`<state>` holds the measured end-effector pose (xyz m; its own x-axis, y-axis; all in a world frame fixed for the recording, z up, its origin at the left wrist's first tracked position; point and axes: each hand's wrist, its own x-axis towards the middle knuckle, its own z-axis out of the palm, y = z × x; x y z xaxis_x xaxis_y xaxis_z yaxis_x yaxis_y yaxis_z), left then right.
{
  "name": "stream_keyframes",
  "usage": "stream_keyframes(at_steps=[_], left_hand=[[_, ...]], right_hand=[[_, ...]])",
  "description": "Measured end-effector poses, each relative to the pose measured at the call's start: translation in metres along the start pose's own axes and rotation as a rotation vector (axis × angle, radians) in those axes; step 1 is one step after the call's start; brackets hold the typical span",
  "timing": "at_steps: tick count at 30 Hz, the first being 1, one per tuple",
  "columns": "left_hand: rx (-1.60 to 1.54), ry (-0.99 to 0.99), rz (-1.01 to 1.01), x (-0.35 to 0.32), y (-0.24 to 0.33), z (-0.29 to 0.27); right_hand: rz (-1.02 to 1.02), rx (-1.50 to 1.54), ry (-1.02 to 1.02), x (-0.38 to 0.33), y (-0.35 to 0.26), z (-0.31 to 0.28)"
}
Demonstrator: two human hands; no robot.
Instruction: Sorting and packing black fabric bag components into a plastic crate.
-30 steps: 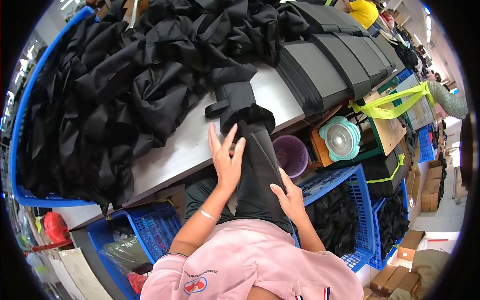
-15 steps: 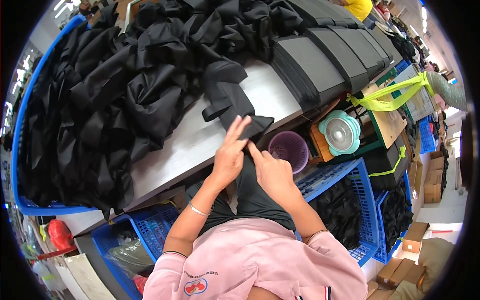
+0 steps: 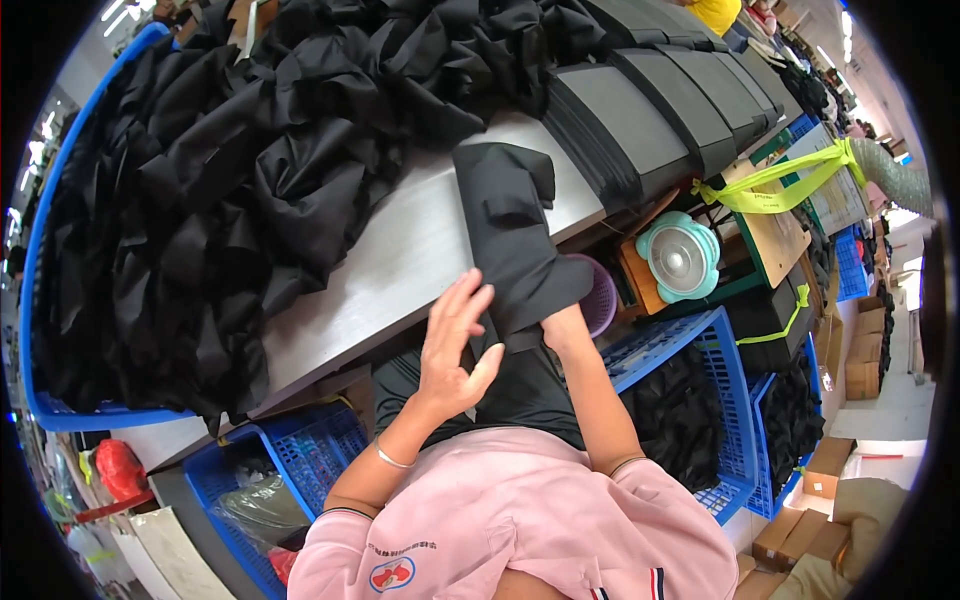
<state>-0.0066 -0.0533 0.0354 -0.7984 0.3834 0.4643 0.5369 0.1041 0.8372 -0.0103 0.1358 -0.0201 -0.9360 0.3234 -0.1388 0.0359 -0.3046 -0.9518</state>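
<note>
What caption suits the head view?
Left hand and right hand flatten a black fabric piece at a grey table.

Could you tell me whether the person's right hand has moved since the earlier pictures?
Yes. The right hand has gone from the lap up to the grey table edge, where it now sits under the black fabric piece.

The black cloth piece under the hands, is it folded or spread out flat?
Folded. The black cloth piece lies as a narrow strip over the table edge, with a doubled flap on top; the left hand rests at its lower end.
</note>
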Motion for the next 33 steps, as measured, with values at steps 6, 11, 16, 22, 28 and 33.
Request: stream_keyframes(at_steps=[6,11,16,22,28,33], left_hand=[[0.166,0.014,-0.044,-0.003,0.0,0.032],[0.264,0.207,-0.033,0.011,0.006,0.053],[0.022,0.296,-0.085,0.012,0.004,0.061],[-0.008,0.276,-0.114,0.011,0.015,0.058],[-0.049,0.3,-0.136,0.006,0.015,0.062],[-0.064,0.282,-0.143,-0.001,0.011,0.06]], right_hand=[[0.205,0.505,0.028,-0.014,-0.024,0.003],[0.177,0.628,0.055,-0.023,-0.023,0.008],[0.092,0.669,0.006,-0.023,-0.014,0.003],[0.155,0.813,-0.054,-0.021,-0.011,0.008],[0.124,0.842,0.018,-0.016,0.005,0.012],[0.118,0.803,0.022,-0.01,0.01,0.013]])
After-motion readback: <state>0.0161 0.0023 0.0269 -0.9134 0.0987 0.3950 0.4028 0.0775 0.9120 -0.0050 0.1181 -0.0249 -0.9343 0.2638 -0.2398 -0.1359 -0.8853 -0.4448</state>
